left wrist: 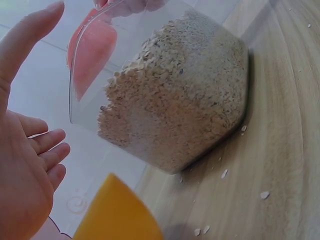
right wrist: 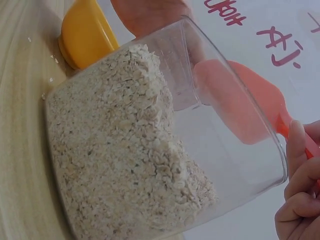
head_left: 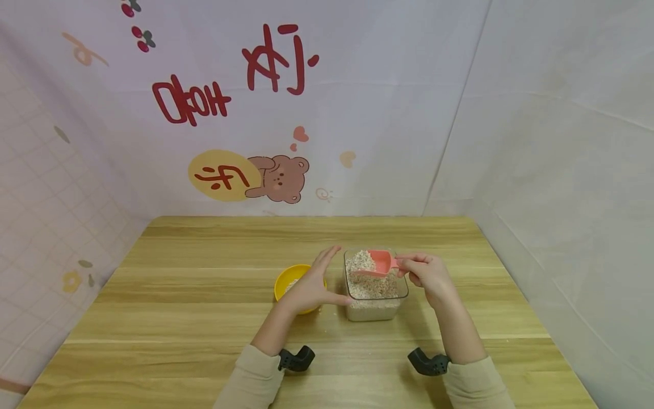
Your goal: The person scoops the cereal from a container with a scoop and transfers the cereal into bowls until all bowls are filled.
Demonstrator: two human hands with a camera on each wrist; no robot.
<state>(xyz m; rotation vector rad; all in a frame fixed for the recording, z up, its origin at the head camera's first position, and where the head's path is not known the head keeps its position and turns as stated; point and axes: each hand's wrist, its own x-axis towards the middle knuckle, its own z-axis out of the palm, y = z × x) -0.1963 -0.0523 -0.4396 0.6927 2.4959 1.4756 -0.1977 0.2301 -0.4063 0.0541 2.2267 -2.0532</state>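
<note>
My right hand (head_left: 429,277) pinches the handle of a pink scoop (head_left: 382,262), held level at the top of a clear square container (head_left: 373,312). A heap of oat flakes (head_left: 361,261) sits at the scoop's front end. More oats fill the lower part of the container, sloping up to one side in the right wrist view. My left hand (head_left: 308,291) is spread, thumb apart from the fingers, its thumb tip right at the container's near left corner. Beneath that hand stands a yellow bowl (head_left: 280,282) with some oats inside, partly hidden by the hand.
Loose oat flakes (left wrist: 264,195) lie scattered on the wooden table (head_left: 168,307) around the container. White printed cloth (head_left: 357,102) hangs behind the table and along both sides. A black wrist mount (head_left: 297,359) is strapped to each forearm.
</note>
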